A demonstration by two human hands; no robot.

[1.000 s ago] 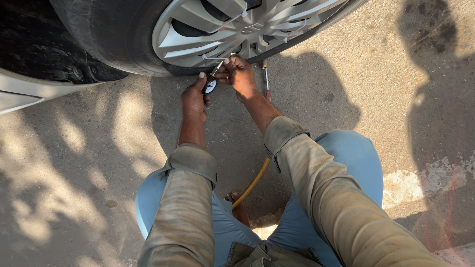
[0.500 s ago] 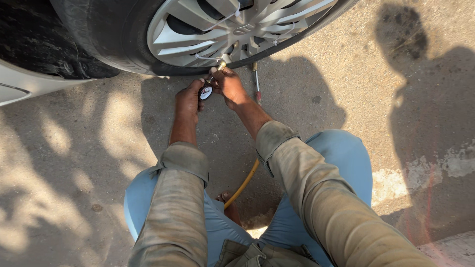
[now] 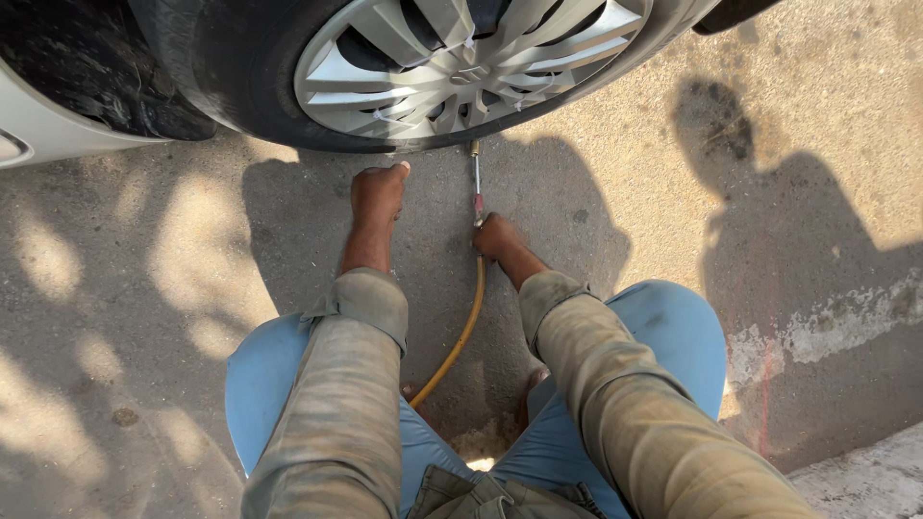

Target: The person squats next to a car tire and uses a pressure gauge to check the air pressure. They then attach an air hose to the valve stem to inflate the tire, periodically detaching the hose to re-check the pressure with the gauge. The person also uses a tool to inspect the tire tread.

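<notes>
Beside the wheel: a person crouches on the dusty concrete ground (image 3: 144, 288), knees in blue trousers spread wide, both arms in grimy tan sleeves stretched toward a car tyre (image 3: 240, 86).
Wheel: a silver multi-spoke wheel cover (image 3: 452, 58) fills the top of the view; the black tyre meets the ground just ahead of the hands.
Right hand: the right hand (image 3: 498, 236) is closed around the near end of a thin metal air chuck (image 3: 475, 178), fingers wrapped tight where the red collar meets the hose.
Air chuck: it runs straight up from the fist, its brass tip at the lower rim of the wheel; whether it is seated on the valve cannot be told.
Hose: a yellow hose (image 3: 460, 336) curves back from the fist, between the knees, toward the feet.
Left hand: the left hand (image 3: 377, 190) rests near the base of the tyre, fingers curled under with the thumb up; whether it holds anything cannot be told.
Risk: judged from this pose, a one-handed hold on a long, thin stem could let the tip tilt off the valve and leak air.
Risk: the hose lying between the feet could snag and tug the stem sideways should the person shift.
Light: patchy shade, with another shadow (image 3: 769, 192) on the right.
</notes>
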